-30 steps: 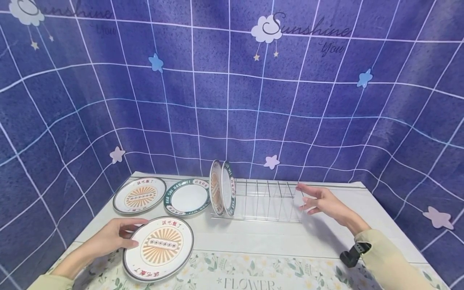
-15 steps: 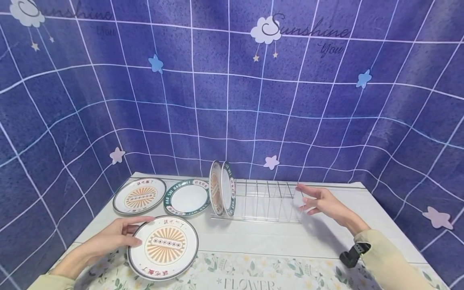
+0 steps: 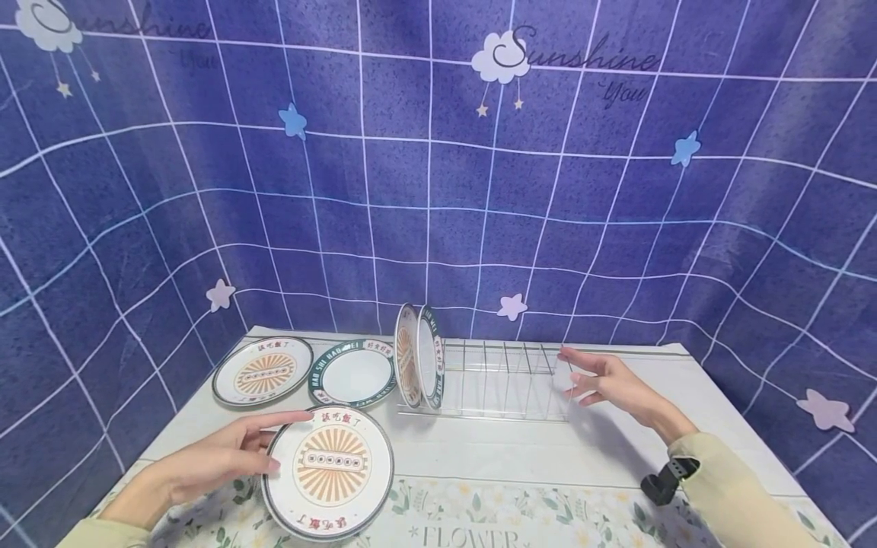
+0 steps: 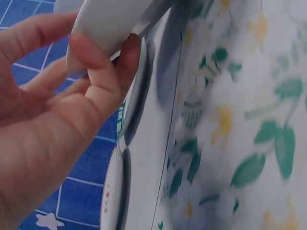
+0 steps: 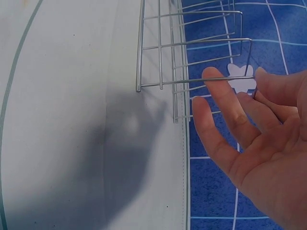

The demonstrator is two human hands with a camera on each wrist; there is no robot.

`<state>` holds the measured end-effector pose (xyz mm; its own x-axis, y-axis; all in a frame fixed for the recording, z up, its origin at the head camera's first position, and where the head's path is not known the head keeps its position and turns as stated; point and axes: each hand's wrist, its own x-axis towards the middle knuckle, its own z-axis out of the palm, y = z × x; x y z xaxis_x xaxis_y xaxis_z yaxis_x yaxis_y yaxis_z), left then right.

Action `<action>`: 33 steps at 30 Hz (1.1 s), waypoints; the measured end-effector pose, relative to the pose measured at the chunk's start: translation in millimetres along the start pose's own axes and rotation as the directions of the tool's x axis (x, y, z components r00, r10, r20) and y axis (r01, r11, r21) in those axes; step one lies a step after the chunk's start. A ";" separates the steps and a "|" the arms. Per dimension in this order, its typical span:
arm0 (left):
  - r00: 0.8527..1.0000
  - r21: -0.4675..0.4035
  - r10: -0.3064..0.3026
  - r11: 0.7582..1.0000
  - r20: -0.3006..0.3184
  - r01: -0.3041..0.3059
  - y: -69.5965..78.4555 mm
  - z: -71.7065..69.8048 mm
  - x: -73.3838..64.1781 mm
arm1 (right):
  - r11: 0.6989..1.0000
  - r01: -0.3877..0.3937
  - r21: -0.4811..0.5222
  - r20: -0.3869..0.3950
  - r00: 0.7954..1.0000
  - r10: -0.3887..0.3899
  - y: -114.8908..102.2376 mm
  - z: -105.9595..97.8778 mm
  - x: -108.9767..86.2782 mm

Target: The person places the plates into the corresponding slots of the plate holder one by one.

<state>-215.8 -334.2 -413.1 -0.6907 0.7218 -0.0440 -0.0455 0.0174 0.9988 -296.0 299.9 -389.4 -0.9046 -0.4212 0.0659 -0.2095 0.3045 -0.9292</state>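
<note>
My left hand (image 3: 212,460) pinches the left rim of a white plate (image 3: 332,476) with an orange sunburst and red characters. The plate is tilted up, its face toward the head camera; in the left wrist view the thumb presses its pale underside (image 4: 120,24). My right hand (image 3: 613,388) holds the right end of a wire dish rack (image 3: 483,416), thumb and fingertips on the end wire in the right wrist view. Two plates stand on edge in the rack's left slots: a sunburst plate (image 3: 407,358) and a green-rimmed plate (image 3: 429,361).
Another sunburst plate (image 3: 263,373) lies flat at the table's back left, beside a flat green-rimmed plate (image 3: 352,377). A floral cloth strip (image 3: 548,510) runs along the front. Behind the white table (image 3: 479,457) hangs a blue gridded curtain (image 3: 438,175).
The left hand has carried the sunburst plate to the right, toward the middle of the table's front. The right hand stays at the rack's end, and the standing plates have not moved.
</note>
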 end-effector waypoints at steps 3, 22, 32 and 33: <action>0.997 -0.070 0.038 0.997 0.070 -0.033 1.9 4.3 2.5 | 1.000 0.000 0.003 -0.001 1.000 0.000 0.4 -0.4 -0.5; 0.996 -0.127 0.065 0.990 0.067 -0.056 9.0 19.0 11.8 | 1.000 0.000 0.001 -0.001 1.000 0.000 -0.9 0.5 -1.5; 0.988 -0.228 0.128 0.968 0.089 -0.105 2.8 24.1 14.4 | 1.000 -0.001 0.000 -0.006 1.000 0.001 0.3 0.3 -0.7; 0.989 -0.235 0.123 0.967 0.086 -0.100 2.5 24.6 14.5 | 1.000 -0.001 0.000 -0.006 1.000 0.001 0.7 0.3 -0.5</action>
<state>-208.2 -306.7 -410.8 -0.6267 0.7750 0.0813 -0.1444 -0.2180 0.9652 -295.6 300.1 -390.3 -0.9071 -0.4155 0.0674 -0.2086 0.3046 -0.9293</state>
